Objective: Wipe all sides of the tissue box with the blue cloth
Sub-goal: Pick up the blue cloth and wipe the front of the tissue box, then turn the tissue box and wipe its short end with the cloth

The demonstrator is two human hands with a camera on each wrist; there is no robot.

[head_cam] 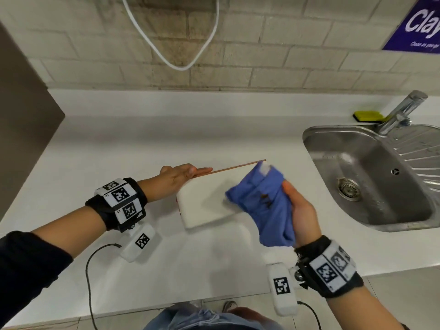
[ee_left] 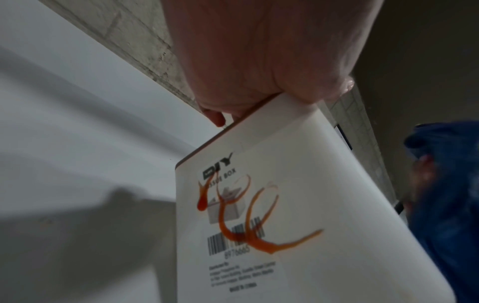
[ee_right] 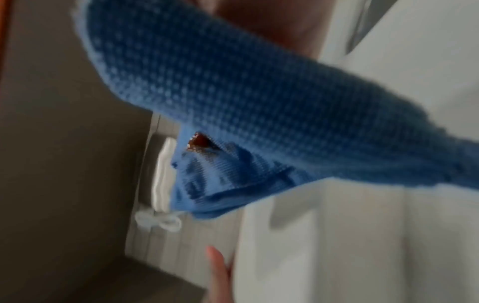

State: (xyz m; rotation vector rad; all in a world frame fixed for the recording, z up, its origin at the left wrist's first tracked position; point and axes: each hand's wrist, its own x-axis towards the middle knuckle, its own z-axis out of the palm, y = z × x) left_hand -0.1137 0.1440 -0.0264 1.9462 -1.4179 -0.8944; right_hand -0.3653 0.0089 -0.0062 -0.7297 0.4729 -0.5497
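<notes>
White countertop (head_cam: 147,144), smooth, running along a pale brick wall. Set into it at right: 1 stainless sink (head_cam: 309,144) with ribbed drainboard and chrome tap (head_cam: 402,113). On the surface: 1 yellow sponge (head_cam: 367,116) behind the sink rim beside the tap; 1 white tissue box (head_cam: 204,206), contact with the surface unclear.

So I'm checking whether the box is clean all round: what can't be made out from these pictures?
- Head view: the tissue box shows one plain face; the blue cloth covers its right end, and the stained label side faces away.
- Left wrist view: the left hand hides the box's far edge; small label print is blurred.
- Right wrist view: motion blur and the cloth block most of the box.
</notes>
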